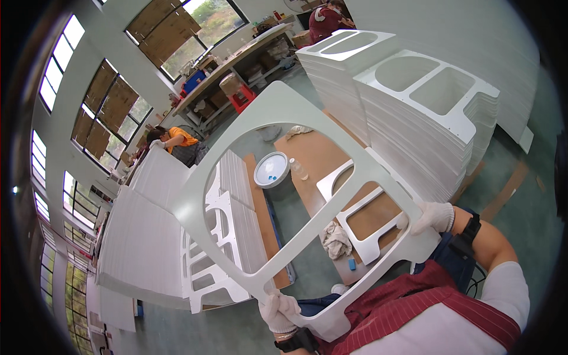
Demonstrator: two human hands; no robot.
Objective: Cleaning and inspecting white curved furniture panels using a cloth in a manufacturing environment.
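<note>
— Left hand (pixel 278 310)?
— Gloved in white, clamped on the lower edge of the white cut-out panel (pixel 284 109), fingers wrapped over the rim near the bottom corner.
— And the right hand (pixel 433 216)?
— Also in a white glove, closed around the panel's right edge, beside the narrow crossbar. Dark watch band on that wrist.
— Where is the panel?
— Held up in the air between both hands, tilted, in front of the chest and above the brown tabletop (pixel 319 157). Large rounded opening on top, two smaller openings below.
— Under it?
— Another white frame piece (pixel 361 234) lying flat on the tabletop, a crumpled rag (pixel 336 241) just beside it, a small blue block (pixel 352 264) near the rag. Farther up, a round white tub (pixel 271 170) and a clear bottle (pixel 297 168), possibly plastic; hard to tell at this size.
— Around?
— Tall stacks of the same white panels (pixel 414 112) on the right, flat white stacks (pixel 148 236) on the left, more cut-out pieces (pixel 216 254) leaning between. A person in orange (pixel 174 141) bent over at the far left, another in dark red (pixel 325 21) at the back workbench.
</note>
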